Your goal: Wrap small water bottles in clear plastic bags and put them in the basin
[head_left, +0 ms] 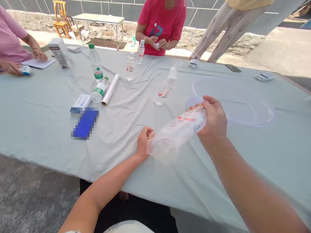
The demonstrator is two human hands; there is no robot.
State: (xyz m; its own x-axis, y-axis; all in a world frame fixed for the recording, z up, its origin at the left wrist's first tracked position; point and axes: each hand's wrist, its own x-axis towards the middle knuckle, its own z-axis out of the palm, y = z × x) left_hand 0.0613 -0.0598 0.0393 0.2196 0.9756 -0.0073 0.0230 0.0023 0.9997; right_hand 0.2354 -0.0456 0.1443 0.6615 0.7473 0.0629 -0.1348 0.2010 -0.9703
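My right hand point(213, 118) is closed round a clear water bottle point(178, 131) wrapped in transparent film, held tilted above the table. My left hand point(143, 141) pinches the loose film at the bottle's lower end, fingers curled. A second wrapped bottle point(166, 86) lies further out on the pale green tablecloth point(48, 110). A large clear plastic lid or tray point(243, 100) lies just beyond my right hand.
A cling film roll point(110, 89), green-labelled bottles point(95, 65), a small box point(81, 102) and a blue blurred item point(85, 123) lie to the left. A person in red point(161, 27) handles something across the table; another person's hands point(14, 66) are far left.
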